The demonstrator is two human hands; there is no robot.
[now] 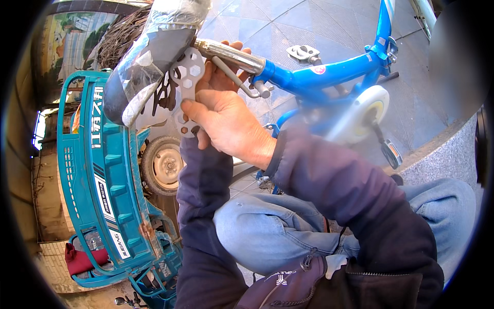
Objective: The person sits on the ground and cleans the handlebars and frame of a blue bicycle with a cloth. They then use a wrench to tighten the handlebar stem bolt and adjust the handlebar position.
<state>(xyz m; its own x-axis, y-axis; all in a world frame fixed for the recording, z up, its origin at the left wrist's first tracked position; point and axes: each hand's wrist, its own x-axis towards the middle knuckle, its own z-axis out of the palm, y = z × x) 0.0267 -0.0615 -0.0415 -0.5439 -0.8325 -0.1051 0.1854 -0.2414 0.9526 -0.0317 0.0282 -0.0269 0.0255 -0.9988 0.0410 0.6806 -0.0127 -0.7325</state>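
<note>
My right hand [231, 121] is closed on a flat grey multi-hole spanner [189, 72], its thumb pressed on the narrow middle. Several hexagonal holes show in the spanner's two wide ends. The upper end lies against the underside of a bicycle saddle [154, 59] partly wrapped in clear plastic; contact with a nut is hidden. Behind my right hand, my left hand [218, 78] is wrapped round the chrome seat post [239, 56], its fingertips showing past the far side. A grey clamp lever [231, 73] runs beside the post, close to both hands.
The blue bicycle frame [329, 73] extends right, with a white chain guard [366, 110], a black pedal [391, 154] and a grey pedal [303, 53]. A teal cargo tricycle [105, 180] with a wheel [163, 166] stands left. Grey tiles [272, 26] cover the ground.
</note>
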